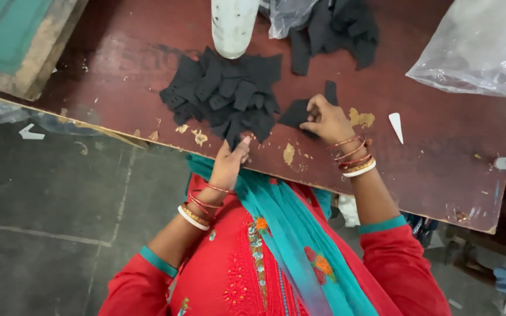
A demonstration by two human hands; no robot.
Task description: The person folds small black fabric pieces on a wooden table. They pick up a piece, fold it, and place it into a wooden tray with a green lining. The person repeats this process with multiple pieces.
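Note:
A pile of small black fabric pieces (226, 93) lies on the worn dark-red table (428, 158). My left hand (229, 162) is at the table's near edge. Its thumb touches the lowest piece of the pile, and its fingers are curled out of sight. My right hand (327, 121) rests to the right of the pile, with its fingers closed on a single black fabric piece (297, 113) lying flat on the table. Both wrists wear several bangles.
A white cylindrical machine part (232, 26) hangs over the pile's far side. More black pieces in a clear bag (335, 26) lie at the back. A clear plastic bag (478, 47) lies at the far right, a white paper scrap (396, 126) near it. Grey floor lies to the left.

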